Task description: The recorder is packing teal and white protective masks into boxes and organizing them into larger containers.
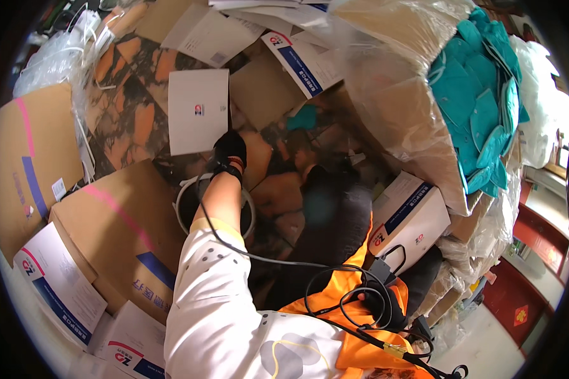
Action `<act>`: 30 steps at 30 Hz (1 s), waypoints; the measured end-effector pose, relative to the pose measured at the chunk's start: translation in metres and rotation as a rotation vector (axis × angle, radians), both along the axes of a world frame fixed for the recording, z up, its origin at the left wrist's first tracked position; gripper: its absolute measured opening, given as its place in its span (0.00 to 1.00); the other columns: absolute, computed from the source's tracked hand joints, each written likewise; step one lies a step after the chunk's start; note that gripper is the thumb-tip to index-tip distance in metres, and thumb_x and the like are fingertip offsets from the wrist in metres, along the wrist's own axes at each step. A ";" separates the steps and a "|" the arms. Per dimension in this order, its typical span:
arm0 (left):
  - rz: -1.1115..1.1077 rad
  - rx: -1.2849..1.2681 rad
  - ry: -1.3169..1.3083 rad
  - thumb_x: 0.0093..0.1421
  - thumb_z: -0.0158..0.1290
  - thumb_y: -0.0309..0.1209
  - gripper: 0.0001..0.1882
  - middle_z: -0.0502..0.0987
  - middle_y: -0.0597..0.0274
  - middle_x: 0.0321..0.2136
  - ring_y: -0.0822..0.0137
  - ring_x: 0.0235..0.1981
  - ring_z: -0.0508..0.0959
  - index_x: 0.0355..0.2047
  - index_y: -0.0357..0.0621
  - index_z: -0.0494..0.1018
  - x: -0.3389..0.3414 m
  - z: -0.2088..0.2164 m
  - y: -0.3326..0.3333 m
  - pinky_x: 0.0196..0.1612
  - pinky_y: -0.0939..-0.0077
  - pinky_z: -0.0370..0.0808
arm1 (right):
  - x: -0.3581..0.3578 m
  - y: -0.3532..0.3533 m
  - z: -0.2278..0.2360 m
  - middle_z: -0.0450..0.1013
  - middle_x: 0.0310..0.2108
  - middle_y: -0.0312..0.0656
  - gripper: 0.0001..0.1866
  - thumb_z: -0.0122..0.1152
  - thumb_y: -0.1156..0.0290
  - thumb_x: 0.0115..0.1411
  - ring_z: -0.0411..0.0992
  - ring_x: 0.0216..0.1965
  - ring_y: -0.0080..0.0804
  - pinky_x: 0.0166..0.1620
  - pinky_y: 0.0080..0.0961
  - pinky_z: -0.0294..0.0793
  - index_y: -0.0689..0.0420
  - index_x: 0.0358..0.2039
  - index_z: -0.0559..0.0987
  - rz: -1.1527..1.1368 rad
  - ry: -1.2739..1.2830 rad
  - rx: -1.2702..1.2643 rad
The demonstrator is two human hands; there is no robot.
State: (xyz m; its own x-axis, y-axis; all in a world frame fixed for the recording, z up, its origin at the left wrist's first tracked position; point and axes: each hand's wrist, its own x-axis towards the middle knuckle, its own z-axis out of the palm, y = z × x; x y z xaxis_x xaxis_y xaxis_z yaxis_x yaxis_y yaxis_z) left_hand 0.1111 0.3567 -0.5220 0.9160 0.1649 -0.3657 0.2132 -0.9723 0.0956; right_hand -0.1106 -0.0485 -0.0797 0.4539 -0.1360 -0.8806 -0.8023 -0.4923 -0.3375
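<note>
White carton [199,110]: above the patterned floor [123,142], left of centre. Left hand [230,151], black-gloved: at the carton's lower right corner, fingers partly hidden; grip cannot be told. Round bin [252,215]: beneath left forearm. Right hand [387,304], black-gloved: amid looped black cable [284,262], over orange cloth [322,301]; opening indeterminable. Teal masks [474,107]: heaped, far right.

On patterned floor [123,114]: round bin [253,215]; left of the bin, brown carton [114,227]; beyond it rightward, teal piece [302,117].
</note>
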 end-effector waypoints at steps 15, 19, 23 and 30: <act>0.071 0.054 -0.027 0.62 0.49 0.38 0.14 0.83 0.52 0.33 0.53 0.38 0.83 0.31 0.48 0.83 0.018 0.052 0.010 0.40 0.59 0.79 | -0.027 -0.020 0.005 0.76 0.32 0.41 0.11 0.58 0.65 0.65 0.73 0.34 0.31 0.40 0.27 0.72 0.60 0.39 0.79 -0.126 -0.084 0.036; 0.133 -0.135 -0.311 0.62 0.50 0.36 0.13 0.81 0.49 0.36 0.50 0.38 0.81 0.39 0.47 0.82 0.033 0.057 0.118 0.42 0.58 0.76 | -0.024 -0.019 0.000 0.76 0.32 0.40 0.11 0.58 0.65 0.65 0.73 0.34 0.31 0.40 0.27 0.72 0.60 0.39 0.79 -0.114 -0.158 0.130; 0.213 -0.481 -0.528 0.59 0.54 0.28 0.13 0.80 0.51 0.31 0.57 0.32 0.80 0.43 0.43 0.80 0.051 0.134 0.079 0.35 0.63 0.75 | -0.024 -0.023 0.001 0.76 0.32 0.40 0.11 0.57 0.65 0.65 0.73 0.34 0.30 0.40 0.27 0.72 0.60 0.39 0.79 -0.137 -0.222 0.163; -0.116 -0.707 -0.807 0.64 0.55 0.30 0.09 0.73 0.54 0.21 0.61 0.20 0.70 0.31 0.36 0.76 0.079 0.337 -0.013 0.26 0.70 0.67 | -0.043 -0.047 0.008 0.76 0.31 0.35 0.20 0.56 0.55 0.69 0.72 0.34 0.21 0.41 0.21 0.71 0.62 0.36 0.80 -0.318 -0.553 0.265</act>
